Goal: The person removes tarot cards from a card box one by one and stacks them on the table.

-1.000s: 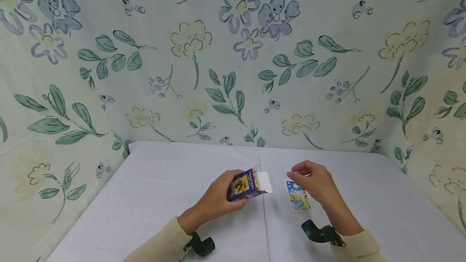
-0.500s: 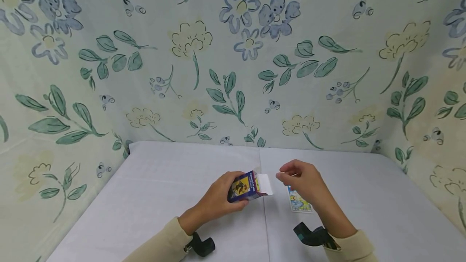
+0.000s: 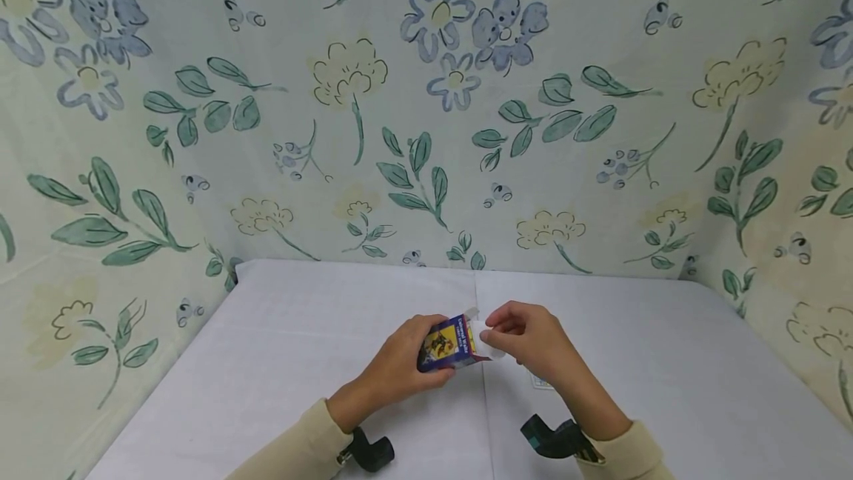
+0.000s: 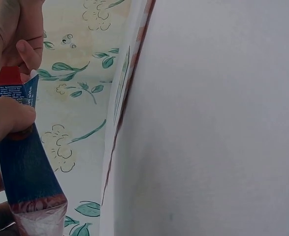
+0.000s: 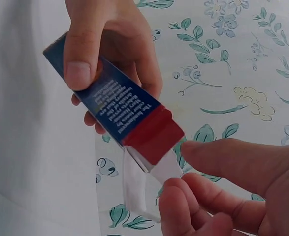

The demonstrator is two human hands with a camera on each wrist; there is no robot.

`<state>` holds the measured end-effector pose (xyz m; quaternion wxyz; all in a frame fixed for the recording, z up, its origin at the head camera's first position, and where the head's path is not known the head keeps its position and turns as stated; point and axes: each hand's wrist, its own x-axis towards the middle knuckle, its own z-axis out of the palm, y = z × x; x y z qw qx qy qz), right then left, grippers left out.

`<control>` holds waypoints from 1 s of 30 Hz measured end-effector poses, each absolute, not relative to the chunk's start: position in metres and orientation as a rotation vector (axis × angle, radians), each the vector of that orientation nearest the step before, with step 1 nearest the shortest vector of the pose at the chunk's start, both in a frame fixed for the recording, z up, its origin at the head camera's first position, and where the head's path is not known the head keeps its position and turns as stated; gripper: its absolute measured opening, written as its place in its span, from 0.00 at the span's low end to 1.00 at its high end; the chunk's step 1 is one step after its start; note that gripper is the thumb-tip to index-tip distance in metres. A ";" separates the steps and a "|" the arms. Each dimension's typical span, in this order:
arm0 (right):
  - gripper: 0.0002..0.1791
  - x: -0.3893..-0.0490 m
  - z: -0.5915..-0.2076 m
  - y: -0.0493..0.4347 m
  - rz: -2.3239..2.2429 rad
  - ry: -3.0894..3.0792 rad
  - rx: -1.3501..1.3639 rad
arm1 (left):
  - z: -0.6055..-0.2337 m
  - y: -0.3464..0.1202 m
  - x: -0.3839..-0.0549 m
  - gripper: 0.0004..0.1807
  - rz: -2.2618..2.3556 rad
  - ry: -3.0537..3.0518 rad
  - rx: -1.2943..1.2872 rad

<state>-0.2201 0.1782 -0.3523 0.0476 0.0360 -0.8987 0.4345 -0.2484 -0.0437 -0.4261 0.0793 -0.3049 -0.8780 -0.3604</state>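
My left hand (image 3: 400, 361) grips a dark blue card box (image 3: 443, 344) with a yellow picture panel, held tilted above the table. The box's end facing right is open; in the right wrist view a red flap (image 5: 156, 137) and a white flap (image 5: 134, 182) stick out there. My right hand (image 3: 529, 339) is at this open end, its bent fingertips by the flaps, with a gap between thumb and forefinger in the right wrist view. Below the right hand, only the lower edge of a picture card (image 3: 543, 382) shows on the table; the hand hides the rest.
A white cloth covers the table (image 3: 300, 332). Flower-patterned fabric (image 3: 426, 132) hangs behind it and along both sides. Each wrist carries a black camera mount (image 3: 372, 450) close above the cloth.
My right hand has moved left from above the picture card to the open end of the card box, covering most of the card. The left hand and box stay nearly still.
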 end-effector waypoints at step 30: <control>0.13 -0.229 -0.374 0.165 1.288 -2.797 0.025 | -0.427 -0.043 -0.248 0.41 -1.058 -2.617 -0.916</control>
